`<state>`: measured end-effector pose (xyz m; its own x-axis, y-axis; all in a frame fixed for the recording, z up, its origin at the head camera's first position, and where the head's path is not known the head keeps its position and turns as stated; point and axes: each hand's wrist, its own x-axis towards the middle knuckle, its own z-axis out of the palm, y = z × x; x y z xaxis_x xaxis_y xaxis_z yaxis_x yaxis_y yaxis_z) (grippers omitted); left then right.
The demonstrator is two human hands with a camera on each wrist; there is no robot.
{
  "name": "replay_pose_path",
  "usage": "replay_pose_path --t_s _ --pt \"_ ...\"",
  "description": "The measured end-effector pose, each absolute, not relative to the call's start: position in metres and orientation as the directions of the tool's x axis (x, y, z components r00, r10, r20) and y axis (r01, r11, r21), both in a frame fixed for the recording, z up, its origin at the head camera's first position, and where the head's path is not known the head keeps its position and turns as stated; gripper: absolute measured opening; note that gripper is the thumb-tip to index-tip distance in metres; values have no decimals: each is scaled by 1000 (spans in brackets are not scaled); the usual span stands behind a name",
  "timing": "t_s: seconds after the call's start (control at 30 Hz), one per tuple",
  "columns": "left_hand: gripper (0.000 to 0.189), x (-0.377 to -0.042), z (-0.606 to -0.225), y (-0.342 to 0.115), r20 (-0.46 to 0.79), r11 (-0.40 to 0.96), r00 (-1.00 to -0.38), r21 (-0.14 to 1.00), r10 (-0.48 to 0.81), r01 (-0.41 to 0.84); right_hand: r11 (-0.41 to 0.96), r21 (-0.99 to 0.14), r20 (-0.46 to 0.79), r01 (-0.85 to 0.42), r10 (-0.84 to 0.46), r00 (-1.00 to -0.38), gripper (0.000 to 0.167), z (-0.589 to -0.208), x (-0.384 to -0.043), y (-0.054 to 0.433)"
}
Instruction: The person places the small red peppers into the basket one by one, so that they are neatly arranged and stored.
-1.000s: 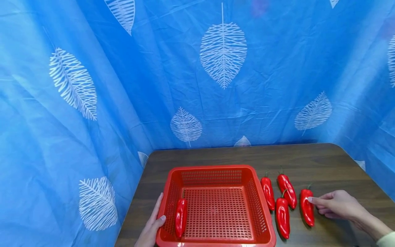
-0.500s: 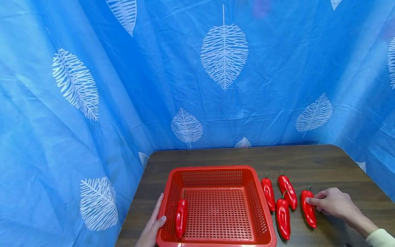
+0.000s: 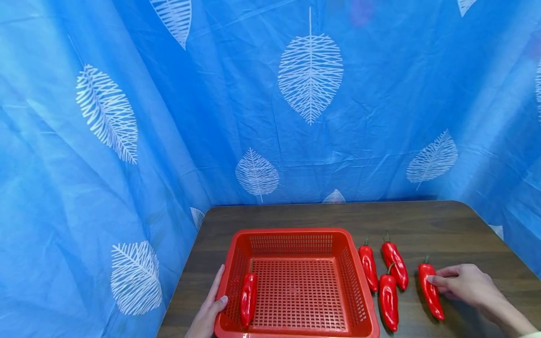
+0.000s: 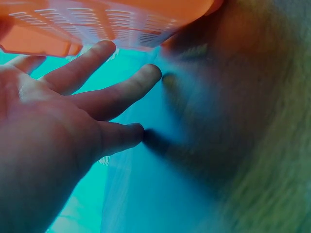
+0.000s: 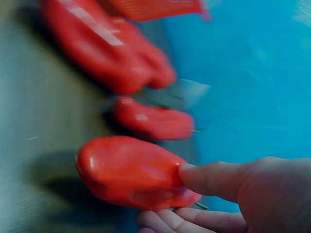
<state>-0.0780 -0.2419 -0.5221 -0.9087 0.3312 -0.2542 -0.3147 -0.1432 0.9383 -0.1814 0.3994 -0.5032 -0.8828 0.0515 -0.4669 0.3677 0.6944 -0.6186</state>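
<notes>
So your right hand (image 3: 467, 285) pinches a long glossy red pepper (image 3: 432, 295), tip toward you, maybe lifted, right of the red plastic basket (image 3: 296, 291) your straight-fingered left hand (image 3: 206, 313) touches.

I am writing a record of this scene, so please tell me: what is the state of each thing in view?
Red basket: upright on the table.
Pepper inside: lying, stem toward far side.
Three peppers beside basket: lying on the table.
Held pepper: pinched; lifted or not, unclear.
Right hand: pinching that pepper.
Left hand: fingers straight, touching basket.
Blue cloth: hanging, creased.
</notes>
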Motion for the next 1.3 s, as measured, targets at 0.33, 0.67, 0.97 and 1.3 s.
replay_pose_path --t_s 0.33,0.67,0.97,1.3 --pt "82 -79 -522 -241 -219 -91 -926 962 308 -258 539 -745 -465 392 2 -885 90 -467 -172 394" --pt "82 -80 -522 -240 -259 -90 -919 951 295 -297 508 -796 -386 329 -8 -922 88 -439 -160 364" --pt "82 -78 -524 -239 -253 -102 -921 951 296 -293 450 -851 -331 271 -58 -942 85 -418 -157 326" --pt "84 -77 -524 -239 -293 -74 -919 944 263 -322 415 -904 -206 104 -209 -956 68 -394 -159 276"
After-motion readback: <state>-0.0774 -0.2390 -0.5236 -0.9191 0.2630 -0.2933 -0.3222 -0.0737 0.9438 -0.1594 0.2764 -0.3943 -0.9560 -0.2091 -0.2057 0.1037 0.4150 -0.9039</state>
